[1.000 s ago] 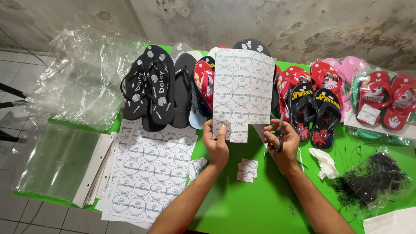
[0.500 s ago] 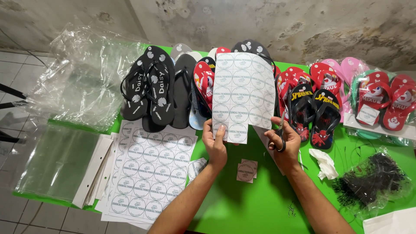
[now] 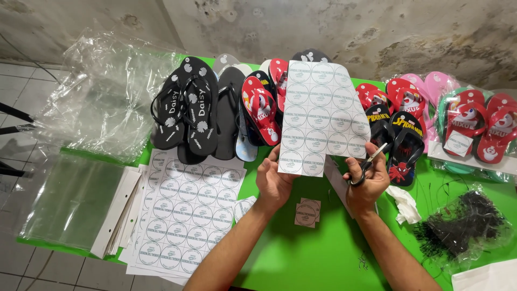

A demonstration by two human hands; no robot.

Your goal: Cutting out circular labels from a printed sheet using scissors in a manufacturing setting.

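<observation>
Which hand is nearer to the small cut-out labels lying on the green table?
Left. The left hand, holding the label sheet, sits just above-left of the cut labels; the right hand, gripping scissors, is farther right.

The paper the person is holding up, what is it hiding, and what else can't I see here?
1. Head view: the held sheet hides parts of the flip-flops behind it.
2. Right hand covers the scissors' handles.
3. Left hand fingertips sit behind the sheet.
4. Bag of black ties: too tangled to count.
</observation>
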